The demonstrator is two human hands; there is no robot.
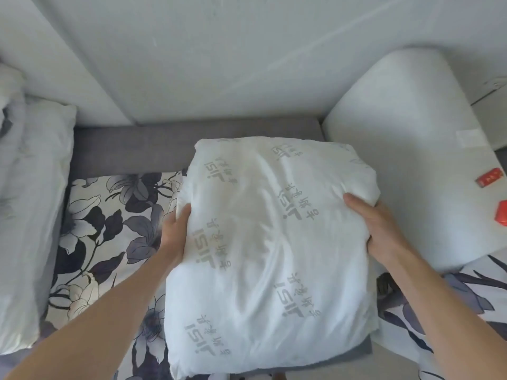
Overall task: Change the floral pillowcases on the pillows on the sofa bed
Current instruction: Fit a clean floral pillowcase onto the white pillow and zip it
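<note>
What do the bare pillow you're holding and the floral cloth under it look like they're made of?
Bare pillow: thin white woven shell, likely cotton or polyester blend, matte, creased, with grey printed lettering; soft filling, since it dents under both hands. Floral cloth: smooth printed bedding fabric with a slight sheen, probably cotton or microfibre; the picture can't settle which.

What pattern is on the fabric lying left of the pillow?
Dark grey-purple flowers on cream floral fabric, head view.

A single wide-angle camera worn on the person's head looks forward and steeply down, close over both forearms, onto the sofa bed [192, 144] and the wall behind it.
</note>
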